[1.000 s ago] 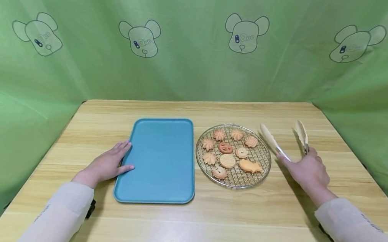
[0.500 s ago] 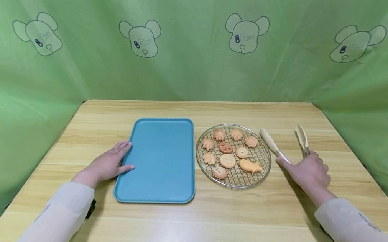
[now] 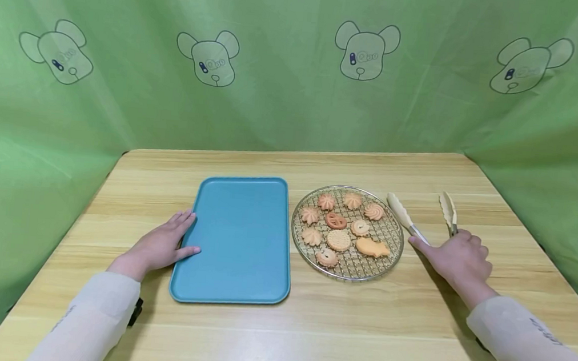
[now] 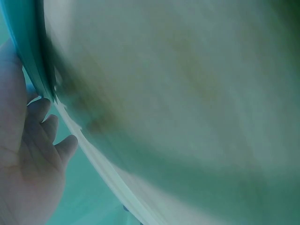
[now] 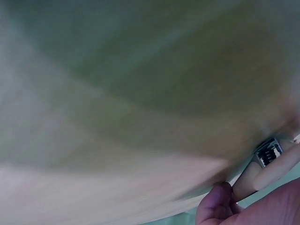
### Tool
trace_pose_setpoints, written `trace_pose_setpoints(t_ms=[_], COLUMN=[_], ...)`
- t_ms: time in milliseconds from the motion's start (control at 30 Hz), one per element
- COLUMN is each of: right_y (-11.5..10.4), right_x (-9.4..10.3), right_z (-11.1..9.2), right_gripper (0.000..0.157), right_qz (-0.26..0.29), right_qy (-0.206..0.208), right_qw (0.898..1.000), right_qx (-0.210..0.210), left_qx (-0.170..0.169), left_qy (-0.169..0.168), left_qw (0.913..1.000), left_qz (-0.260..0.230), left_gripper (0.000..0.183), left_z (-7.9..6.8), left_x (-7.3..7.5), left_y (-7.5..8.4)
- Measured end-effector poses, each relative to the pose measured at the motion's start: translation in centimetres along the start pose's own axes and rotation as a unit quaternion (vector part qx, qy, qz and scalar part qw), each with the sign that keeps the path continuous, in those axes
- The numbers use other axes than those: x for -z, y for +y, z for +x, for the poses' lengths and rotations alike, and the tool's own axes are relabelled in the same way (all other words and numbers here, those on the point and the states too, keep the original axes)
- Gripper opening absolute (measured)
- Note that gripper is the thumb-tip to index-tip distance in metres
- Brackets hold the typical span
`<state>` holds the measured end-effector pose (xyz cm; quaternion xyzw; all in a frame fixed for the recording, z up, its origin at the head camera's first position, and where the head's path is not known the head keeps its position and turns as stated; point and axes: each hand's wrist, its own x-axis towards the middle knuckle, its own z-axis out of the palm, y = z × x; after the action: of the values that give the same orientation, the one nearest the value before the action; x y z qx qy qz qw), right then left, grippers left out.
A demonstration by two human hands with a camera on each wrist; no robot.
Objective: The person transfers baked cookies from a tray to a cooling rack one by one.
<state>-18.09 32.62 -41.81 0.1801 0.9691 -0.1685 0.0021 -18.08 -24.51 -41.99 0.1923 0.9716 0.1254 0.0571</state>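
In the head view the right hand (image 3: 460,259) grips the tongs (image 3: 422,218) just right of the wire rack (image 3: 397,244), arms spread, and could knock it; the left wrist view shows left fingers (image 4: 40,112) straight against the blue tray (image 4: 28,42); the right wrist view shows fingers (image 5: 215,204) curled round a tong arm.

Both wrist views are showing mostly blur; the left hand (image 4: 28,159) is being cut off by the left frame edge, the tray (image 4: 30,47) appearing only as a teal sliver upper left; the right hand (image 5: 253,206) is being cropped at the lower right corner, hiding most of the tongs (image 5: 267,164).
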Motion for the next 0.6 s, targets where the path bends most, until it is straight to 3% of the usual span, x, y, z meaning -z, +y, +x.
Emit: trace_pose_setpoints(t_ms=[367, 600], right_y=[-0.2, -2.0], right_x=[0.8, 2.8], right_z=[-0.5, 0.3], right_gripper=[0.119, 0.124], right_qz=[0.011, 0.010], right_qy=[-0.010, -0.021], right_qw=[1.000, 0.999], right_qx=[0.024, 0.031], left_qx=[0.003, 0.006], left_qy=[-0.004, 0.004], left_qw=[1.0000, 0.9999], left_qz=[-0.003, -0.015], left_gripper=[0.080, 0.082], left_z=[0.1, 0.7], left_x=[-0.1, 0.6], left_y=[0.0, 0.0])
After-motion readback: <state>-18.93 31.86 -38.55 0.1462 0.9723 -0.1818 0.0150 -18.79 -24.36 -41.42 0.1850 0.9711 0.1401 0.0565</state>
